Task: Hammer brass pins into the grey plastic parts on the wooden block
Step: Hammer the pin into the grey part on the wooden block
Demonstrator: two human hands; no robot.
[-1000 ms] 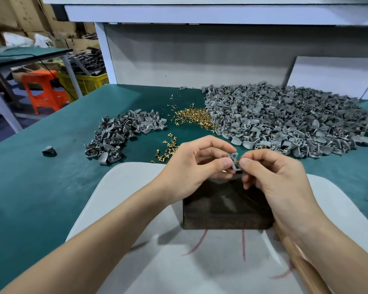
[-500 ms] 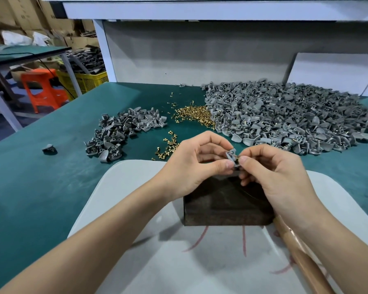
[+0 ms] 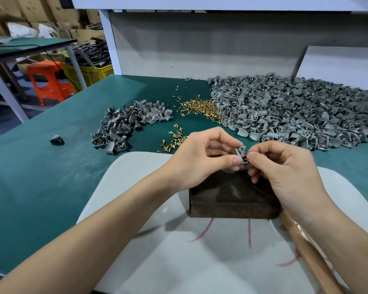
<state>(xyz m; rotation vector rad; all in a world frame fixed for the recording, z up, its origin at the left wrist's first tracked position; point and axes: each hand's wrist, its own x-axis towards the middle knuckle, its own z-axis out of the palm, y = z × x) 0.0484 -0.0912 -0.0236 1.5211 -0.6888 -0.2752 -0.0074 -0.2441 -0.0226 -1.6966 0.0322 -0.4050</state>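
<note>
Currently pinching one grey plastic part (image 3: 241, 151) between thumb and curled fingers of the left hand (image 3: 198, 160), just above the far edge of the dark wooden block (image 3: 227, 200), and nipping a brass pin (image 3: 246, 155) against its right side with thumb and forefinger of the right hand (image 3: 285, 170). Working over a pale board (image 3: 136, 172) on the green table (image 3: 40, 166), with the block on it and a wooden hammer handle (image 3: 306, 247) under the right wrist. Farther back, facing loose brass pins (image 3: 200, 109) between a small pile of grey parts (image 3: 128, 122) and a far larger pile (image 3: 295, 111).
</note>
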